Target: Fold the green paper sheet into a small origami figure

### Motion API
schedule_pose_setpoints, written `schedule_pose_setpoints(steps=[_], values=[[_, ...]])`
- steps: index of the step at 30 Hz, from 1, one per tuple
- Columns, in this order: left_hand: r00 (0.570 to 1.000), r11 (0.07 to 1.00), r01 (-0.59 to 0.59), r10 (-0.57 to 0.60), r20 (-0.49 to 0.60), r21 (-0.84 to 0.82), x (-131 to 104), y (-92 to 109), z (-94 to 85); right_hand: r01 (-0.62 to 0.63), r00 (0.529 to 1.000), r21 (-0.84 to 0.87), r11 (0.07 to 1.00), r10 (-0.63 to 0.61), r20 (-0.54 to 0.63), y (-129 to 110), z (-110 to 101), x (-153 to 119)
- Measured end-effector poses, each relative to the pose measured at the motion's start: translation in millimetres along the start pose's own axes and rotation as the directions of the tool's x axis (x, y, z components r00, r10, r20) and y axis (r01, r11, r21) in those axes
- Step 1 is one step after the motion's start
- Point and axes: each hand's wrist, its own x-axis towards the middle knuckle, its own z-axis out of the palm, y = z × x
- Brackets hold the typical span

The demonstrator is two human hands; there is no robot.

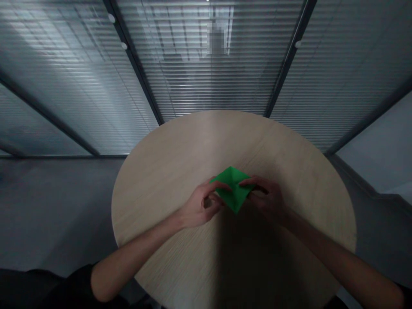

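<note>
A folded piece of green paper (pixel 235 198), diamond-shaped with creases meeting near its middle, is held between both hands over the round table. My left hand (pixel 206 201) grips its left side, the index finger lying across the front face and the thumb below. On the right side, my right hand (pixel 265 195) holds the paper with a finger on the front face and other fingers behind or under the edge. The paper's lower corner points toward me. Its underside is hidden.
The round light-wood table (pixel 154 171) fills the middle of the view. Behind it stand glass partitions with horizontal blinds (pixel 212 81) and dark frames. A dark shadow falls across the table's near part. Grey floor (pixel 64 206) shows at both sides.
</note>
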Motion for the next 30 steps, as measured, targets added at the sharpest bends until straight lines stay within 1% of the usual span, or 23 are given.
schedule_pose_setpoints(steps=[1,3,5,7,10,13,16,18,21,23,25,30], values=[[1.000,0.997,-0.028,0.029,-0.012,0.075,-1,-2,-1.3,-0.010,1.000,0.010,1.000,0.009,0.001,0,0,0],[0.993,0.973,-0.080,0.098,-0.070,0.217,-1,-7,-3.0,-0.023,1.000,0.021,1.000,0.023,0.006,1,-1,0],[0.982,0.947,-0.114,0.153,-0.112,0.299,0,-12,-4.3,-0.032,0.999,0.006,0.999,0.032,0.011,2,-1,-1],[0.974,0.939,-0.130,0.181,-0.137,0.319,1,-16,-6.0,-0.021,1.000,-0.029,0.999,0.021,0.021,5,-2,-1],[0.966,0.943,-0.151,0.205,-0.160,0.297,1,-19,-9.3,0.019,0.998,-0.072,0.997,-0.015,0.058,7,-4,-1],[0.959,0.953,-0.169,0.218,-0.182,0.253,1,-16,-11.6,0.032,0.996,-0.045,0.998,-0.028,0.080,7,-7,0],[0.954,0.971,-0.161,0.199,-0.225,0.175,2,-12,-10.7,-0.003,0.997,0.029,1.000,0.000,0.080,5,-9,1],[0.951,0.988,-0.129,0.148,-0.270,0.090,4,-10,-8.0,-0.057,0.995,0.082,0.995,0.050,0.082,4,-9,2],[0.947,0.995,-0.038,0.006,-0.320,-0.093,6,-8,-2.4,-0.154,0.987,0.134,0.979,0.145,0.076,3,-6,2],[0.943,0.978,0.001,-0.070,-0.324,-0.209,8,-8,1.0,-0.212,0.976,0.151,0.966,0.203,0.077,3,-5,1],[0.943,0.958,0.005,-0.101,-0.318,-0.288,8,-9,3.4,-0.257,0.965,0.179,0.949,0.245,0.088,3,-3,0],[0.952,0.930,0.035,-0.143,-0.271,-0.367,8,-10,5.6,-0.344,0.937,0.213,0.914,0.318,0.146,1,0,-2]])
